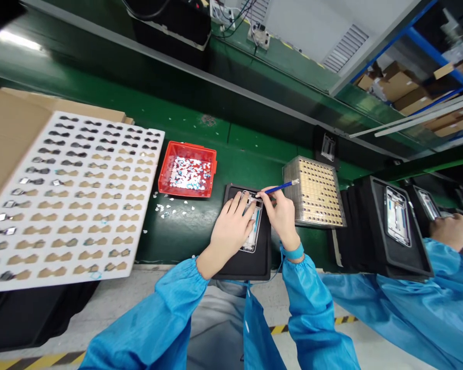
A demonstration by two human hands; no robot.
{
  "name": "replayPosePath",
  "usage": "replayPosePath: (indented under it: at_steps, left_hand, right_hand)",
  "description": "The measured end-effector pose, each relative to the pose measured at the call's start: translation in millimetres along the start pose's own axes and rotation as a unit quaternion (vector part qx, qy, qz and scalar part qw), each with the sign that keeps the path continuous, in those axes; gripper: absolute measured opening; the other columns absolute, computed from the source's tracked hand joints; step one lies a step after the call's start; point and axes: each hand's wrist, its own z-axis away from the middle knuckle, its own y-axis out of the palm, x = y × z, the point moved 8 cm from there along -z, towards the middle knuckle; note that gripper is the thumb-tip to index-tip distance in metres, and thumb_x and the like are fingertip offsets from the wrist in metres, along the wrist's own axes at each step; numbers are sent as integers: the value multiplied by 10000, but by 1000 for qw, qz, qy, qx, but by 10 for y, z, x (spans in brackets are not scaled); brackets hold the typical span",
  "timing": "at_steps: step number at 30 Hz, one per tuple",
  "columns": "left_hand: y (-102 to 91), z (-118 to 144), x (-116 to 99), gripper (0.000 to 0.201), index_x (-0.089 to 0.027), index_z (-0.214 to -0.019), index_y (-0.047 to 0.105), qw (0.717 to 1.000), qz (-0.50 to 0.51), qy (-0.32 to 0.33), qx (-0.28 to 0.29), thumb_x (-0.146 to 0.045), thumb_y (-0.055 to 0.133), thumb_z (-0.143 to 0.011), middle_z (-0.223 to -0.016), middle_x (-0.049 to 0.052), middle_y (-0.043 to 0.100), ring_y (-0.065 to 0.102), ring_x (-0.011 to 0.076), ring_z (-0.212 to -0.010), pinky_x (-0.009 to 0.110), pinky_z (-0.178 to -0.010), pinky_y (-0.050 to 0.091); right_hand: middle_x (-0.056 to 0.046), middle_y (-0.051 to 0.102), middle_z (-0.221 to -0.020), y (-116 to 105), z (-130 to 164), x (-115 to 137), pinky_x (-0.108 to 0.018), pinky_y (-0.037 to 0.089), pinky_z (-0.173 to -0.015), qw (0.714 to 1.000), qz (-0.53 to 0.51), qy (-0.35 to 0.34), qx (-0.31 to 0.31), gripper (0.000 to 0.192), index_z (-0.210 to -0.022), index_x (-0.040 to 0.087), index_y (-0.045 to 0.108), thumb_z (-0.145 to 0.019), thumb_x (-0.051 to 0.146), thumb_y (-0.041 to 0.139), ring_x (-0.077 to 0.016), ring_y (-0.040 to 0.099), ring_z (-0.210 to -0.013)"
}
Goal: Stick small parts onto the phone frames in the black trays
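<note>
A silver phone frame (253, 239) lies in a black tray (233, 268) at the front edge of the bench. My left hand (231, 223) rests flat across it, fingers stretched out and apart, covering much of its upper left part. Between the closed fingers of my right hand (282, 211) is a blue pen-like tool (281, 187). Its pale end points right, and the other end meets the top of the frame, where my fingers partly hide it. A teal wristband (294, 252) circles my right wrist.
Left are a red bin (188, 193) of small white pieces and a white board (118, 267) with rows of dark parts. Right of my hands stand a clear stack of trays with small dark parts (320, 195) and stacked black trays (376, 262). A co-worker's hands (453, 231) are far right.
</note>
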Motion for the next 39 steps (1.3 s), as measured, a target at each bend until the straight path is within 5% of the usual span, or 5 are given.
replayPosePath:
  at_steps: [19, 24, 28, 33, 39]
  left_hand:
    - [30, -7, 25, 512, -159, -1560, 616, 1000, 12, -12, 9, -286, 517, -1074, -1675, 180, 547, 521, 372, -1538, 525, -1220, 450]
    - [7, -102, -1, 602, -164, -1618, 555, 999, -17, -24, 33, -253, 561, -1023, -1580, 197, 619, 579, 387, -1410, 530, -1141, 481]
    - [-20, -210, -52, 614, -189, -1598, 581, 998, -44, -24, 48, -206, 578, -984, -1552, 201, 617, 602, 376, -1300, 515, -1069, 501]
    - [-19, -294, -60, 555, -221, -1521, 646, 997, -52, -27, 41, -200, 587, -969, -1502, 181, 631, 611, 352, -1245, 497, -1027, 530]
    - [-165, -147, 19, 507, -195, -1497, 641, 999, 47, -10, -14, -197, 499, -1010, -1476, 177, 646, 627, 327, -1320, 498, -1074, 553]
  right_hand:
    - [-149, 820, -1162, 86, 82, 35, -443, 660, -932, 996, 33, -42, 71, 268, -1158, 224, 711, -1151, 387, 498, -327, 811, -1048]
    - [-132, 814, -1275, -73, 284, -1, -469, 636, -1071, 990, -130, -10, 49, 236, -1177, 256, 683, -1128, 410, 510, -319, 769, -1262]
    - [-109, 834, -1144, -319, 785, 136, -368, 659, -946, 963, -260, 67, -37, 230, -1093, 258, 660, -1126, 455, 547, -258, 816, -1080]
    - [-54, 832, -994, -31, 1576, 696, -276, 623, -819, 906, -323, 58, 265, 219, -1036, 259, 698, -1119, 403, 555, -220, 809, -905]
    - [-48, 834, -1051, 137, 1722, 689, -289, 576, -851, 929, -232, 60, 281, 133, -1129, 270, 662, -1101, 302, 536, -252, 808, -967]
